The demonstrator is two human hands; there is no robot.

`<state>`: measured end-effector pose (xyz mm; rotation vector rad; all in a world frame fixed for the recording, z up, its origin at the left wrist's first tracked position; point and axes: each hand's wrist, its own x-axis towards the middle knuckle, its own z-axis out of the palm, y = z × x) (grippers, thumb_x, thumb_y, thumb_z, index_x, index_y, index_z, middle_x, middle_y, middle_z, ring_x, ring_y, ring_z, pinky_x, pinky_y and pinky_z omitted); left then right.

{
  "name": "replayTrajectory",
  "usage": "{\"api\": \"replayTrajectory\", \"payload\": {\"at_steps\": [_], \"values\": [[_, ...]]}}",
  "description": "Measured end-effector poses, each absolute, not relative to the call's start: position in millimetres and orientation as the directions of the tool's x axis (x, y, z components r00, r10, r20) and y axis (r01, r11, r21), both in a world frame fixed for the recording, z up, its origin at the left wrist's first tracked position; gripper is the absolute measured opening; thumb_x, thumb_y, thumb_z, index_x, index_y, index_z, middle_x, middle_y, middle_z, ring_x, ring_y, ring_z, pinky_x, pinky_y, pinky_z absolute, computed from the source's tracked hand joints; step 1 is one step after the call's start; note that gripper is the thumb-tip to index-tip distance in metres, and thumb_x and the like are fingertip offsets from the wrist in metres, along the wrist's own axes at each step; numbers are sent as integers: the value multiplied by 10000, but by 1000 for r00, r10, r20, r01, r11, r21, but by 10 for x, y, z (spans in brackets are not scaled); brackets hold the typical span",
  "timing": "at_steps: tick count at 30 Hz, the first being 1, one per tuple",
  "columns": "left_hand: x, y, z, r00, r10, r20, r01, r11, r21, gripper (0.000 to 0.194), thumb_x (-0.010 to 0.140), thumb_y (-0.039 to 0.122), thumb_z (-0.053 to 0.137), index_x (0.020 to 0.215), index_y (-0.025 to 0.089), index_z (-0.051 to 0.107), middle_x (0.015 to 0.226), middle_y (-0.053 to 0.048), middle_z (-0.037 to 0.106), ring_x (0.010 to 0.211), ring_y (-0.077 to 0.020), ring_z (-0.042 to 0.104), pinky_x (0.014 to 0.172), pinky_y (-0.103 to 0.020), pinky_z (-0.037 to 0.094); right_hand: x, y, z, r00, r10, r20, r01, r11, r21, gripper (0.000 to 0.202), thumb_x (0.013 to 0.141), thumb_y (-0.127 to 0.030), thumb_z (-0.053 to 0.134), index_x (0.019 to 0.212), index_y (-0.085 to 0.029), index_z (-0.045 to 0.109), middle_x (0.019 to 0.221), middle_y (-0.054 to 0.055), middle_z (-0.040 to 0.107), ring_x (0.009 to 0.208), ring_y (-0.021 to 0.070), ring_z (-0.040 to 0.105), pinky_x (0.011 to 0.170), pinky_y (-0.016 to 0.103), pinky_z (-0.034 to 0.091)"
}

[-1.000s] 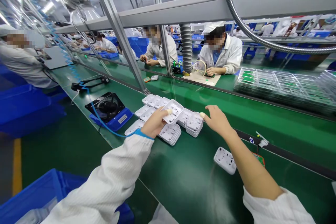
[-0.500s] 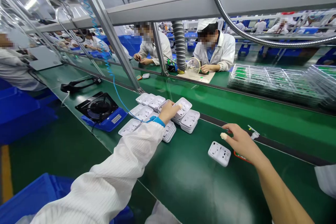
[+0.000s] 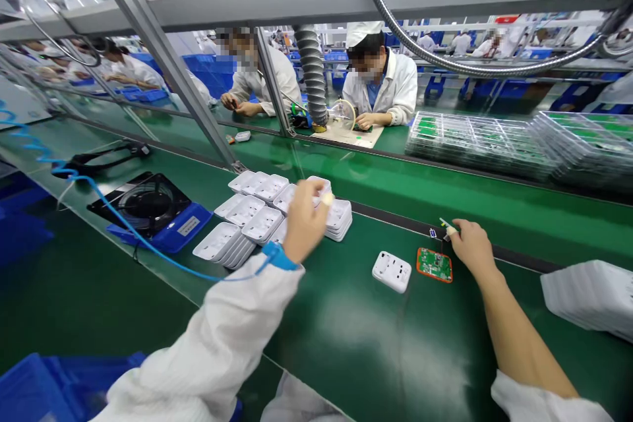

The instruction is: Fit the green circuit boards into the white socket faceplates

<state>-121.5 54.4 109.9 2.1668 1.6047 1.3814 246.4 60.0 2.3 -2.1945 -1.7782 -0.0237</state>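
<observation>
Stacks of white plastic cases [image 3: 262,223] stand in rows on the green bench. Above the right end of these stacks is my left hand [image 3: 307,217], thumb and fingers bent; whether it grips a case is hidden. A blue strap circles that wrist. My right hand [image 3: 469,244] has its fingertips on a small pale part [image 3: 446,227] by the dark rail. Left of it lie a green circuit board [image 3: 435,265] with an orange rim and a single white case [image 3: 391,271], apart from each other.
A black fan [image 3: 151,206] on a blue base sits at left, near a coiled blue cord [image 3: 106,201]. Stacked clear trays [image 3: 475,145] stand beyond the rail. White stacked pieces [image 3: 588,297] are at right. A person [image 3: 380,79] works opposite.
The view has swung right. My left hand has lifted from the stacks, and my right hand has moved off the circuit board to the small part at the rail.
</observation>
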Motion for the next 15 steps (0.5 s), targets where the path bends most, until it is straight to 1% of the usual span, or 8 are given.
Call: {"api": "replayTrajectory", "payload": {"at_steps": [2,3,5,6,8,10,13,15], "values": [[-853,289,933,378,808,453,620,-584,524,263,832,270,449,1071,180,513,1067,-77,550,1017,-218,484,906,-349,371,2393,683,5,246,946,211,960,-208,-187,367,854,-320,382,1121,-142,562,1080,168,554,955,278,502,769,376,381],[-670,195,828,482,795,368,610,-606,510,260,814,267,478,1053,182,529,1069,-82,548,1021,-231,475,904,-365,368,2365,713,2,249,946,209,962,-216,-168,348,856,-329,385,1085,-154,579,1059,163,555,944,278,498,757,374,378],[-326,103,624,569,792,222,645,-597,476,279,791,256,506,1057,177,535,1061,-94,541,1000,-246,468,860,-387,379,2336,742,-4,237,949,210,967,-209,-146,291,851,-323,393,978,-168,605,983,142,558,908,261,495,733,353,371],[-170,105,543,589,788,179,663,-597,452,287,789,278,517,1056,173,535,1048,-100,538,986,-252,467,842,-395,382,2337,742,-8,229,949,217,969,-200,-148,265,846,-311,395,931,-172,604,943,128,557,886,248,496,722,339,366],[114,194,444,590,794,148,696,-593,405,273,812,333,502,1017,158,544,1033,-115,531,987,-263,460,828,-406,381,2360,716,-19,225,946,233,965,-183,-187,234,841,-297,388,886,-180,586,880,98,557,832,219,501,697,312,355],[376,354,412,559,819,133,742,-565,361,257,827,343,483,962,137,557,1009,-131,533,1006,-278,453,836,-422,368,2396,665,-30,252,938,238,944,-184,-272,222,838,-306,381,880,-192,567,829,70,566,775,198,511,669,294,347],[740,605,382,473,874,111,810,-481,336,338,825,380,490,995,94,553,1050,-169,528,1046,-303,448,877,-453,332,2428,557,-37,293,929,227,893,-181,-412,211,824,-330,391,883,-211,554,779,41,589,726,186,528,656,284,353],[938,712,331,446,892,78,831,-445,334,393,810,405,511,1007,67,550,1057,-190,535,1056,-319,455,888,-465,323,2425,471,-33,287,930,228,866,-150,-477,209,815,-332,396,894,-218,554,799,36,609,748,189,546,681,288,368]]}}
